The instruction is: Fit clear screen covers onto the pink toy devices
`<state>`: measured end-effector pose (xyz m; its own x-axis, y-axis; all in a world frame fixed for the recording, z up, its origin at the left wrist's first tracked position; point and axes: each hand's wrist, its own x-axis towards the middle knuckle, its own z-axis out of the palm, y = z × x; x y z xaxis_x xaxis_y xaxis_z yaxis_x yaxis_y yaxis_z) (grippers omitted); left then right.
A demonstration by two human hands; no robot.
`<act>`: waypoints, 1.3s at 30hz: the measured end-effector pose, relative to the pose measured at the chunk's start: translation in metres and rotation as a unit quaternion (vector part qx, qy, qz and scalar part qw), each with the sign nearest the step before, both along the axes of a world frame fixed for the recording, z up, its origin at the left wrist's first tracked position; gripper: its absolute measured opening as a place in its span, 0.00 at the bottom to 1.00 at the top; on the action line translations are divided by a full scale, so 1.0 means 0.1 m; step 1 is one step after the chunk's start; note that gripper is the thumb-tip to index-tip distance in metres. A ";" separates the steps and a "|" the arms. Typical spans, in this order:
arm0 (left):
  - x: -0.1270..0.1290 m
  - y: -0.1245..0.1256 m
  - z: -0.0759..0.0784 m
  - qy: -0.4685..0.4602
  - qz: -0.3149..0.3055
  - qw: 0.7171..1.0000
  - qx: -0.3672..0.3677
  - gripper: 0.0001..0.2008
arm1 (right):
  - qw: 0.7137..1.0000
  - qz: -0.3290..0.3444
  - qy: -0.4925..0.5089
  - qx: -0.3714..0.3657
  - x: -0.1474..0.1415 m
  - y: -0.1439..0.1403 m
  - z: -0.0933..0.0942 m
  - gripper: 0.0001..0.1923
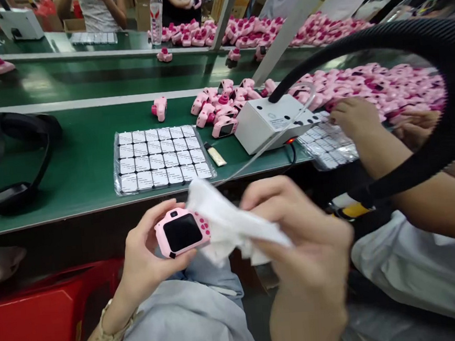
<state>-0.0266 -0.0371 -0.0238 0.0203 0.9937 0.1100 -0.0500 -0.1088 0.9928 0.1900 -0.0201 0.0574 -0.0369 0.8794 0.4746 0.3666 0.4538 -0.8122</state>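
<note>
My left hand [144, 253] grips a pink toy camera [182, 232] by its edges, its dark screen and small dark-pink buttons turned up towards me. In my right hand [301, 238] is a crumpled white cloth [231, 220], pinched between thumb and fingers and blurred by motion. The cloth hangs at the right end of the camera, covering part of that side; whether it touches the camera I cannot tell. Both hands are above my lap, in front of the bench edge. Beyond them on the bench lies a plastic-wrapped tray of white square labelled pieces [161, 157].
A white box [273, 122] with a red light and a black flexible hose [359, 39] stands right of centre. Pink toy cameras [386, 87] are heaped behind it. A headset [17, 155] lies left, above a red stool [38, 317]. A co-worker's arms [383, 142] reach in from the right.
</note>
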 end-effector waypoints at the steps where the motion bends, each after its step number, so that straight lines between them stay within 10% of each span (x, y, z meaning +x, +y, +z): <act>1: 0.03 -0.01 -0.01 0.016 -0.007 1.000 0.007 0.36 | 0.999 0.031 0.017 -0.021 -0.09 -0.07 -0.11 0.08; 7: 0.10 -0.12 -0.07 0.105 0.001 0.988 0.109 0.34 | 0.928 0.106 0.278 -0.226 -0.37 -0.17 -0.77 0.29; 11: 0.13 -0.18 -0.14 0.120 0.011 0.983 0.142 0.29 | 0.882 0.140 0.298 -0.336 -0.43 -0.24 -0.76 0.42; 17: 0.16 -0.21 -0.11 0.146 0.030 0.975 0.163 0.29 | 0.905 0.068 0.265 -0.326 -0.44 -0.36 -0.64 0.24; 24: 0.17 -0.23 -0.08 0.183 0.012 0.970 0.161 0.23 | 0.887 0.065 0.289 -0.353 -0.42 -0.40 -0.82 0.35; 29: 0.18 -0.23 -0.02 0.230 0.023 0.949 0.215 0.24 | 0.870 0.035 0.338 -0.357 -0.47 -0.40 -0.90 0.22; 35: 0.13 -0.32 -0.17 0.241 0.026 0.954 0.178 0.19 | 0.858 0.020 0.323 -0.398 -0.56 -0.49 -1.01 0.42; 39: 0.08 -0.36 -0.26 0.271 0.049 0.945 0.178 0.24 | 0.830 0.008 0.381 -0.408 -0.63 -0.50 -1.03 0.22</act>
<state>-0.0186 -0.0730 -0.0499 0.0792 0.8959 0.4372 0.4829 -0.4182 0.7694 0.1267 -0.0701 -0.0457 -0.0150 0.9215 -0.3880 -0.3942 -0.3621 -0.8447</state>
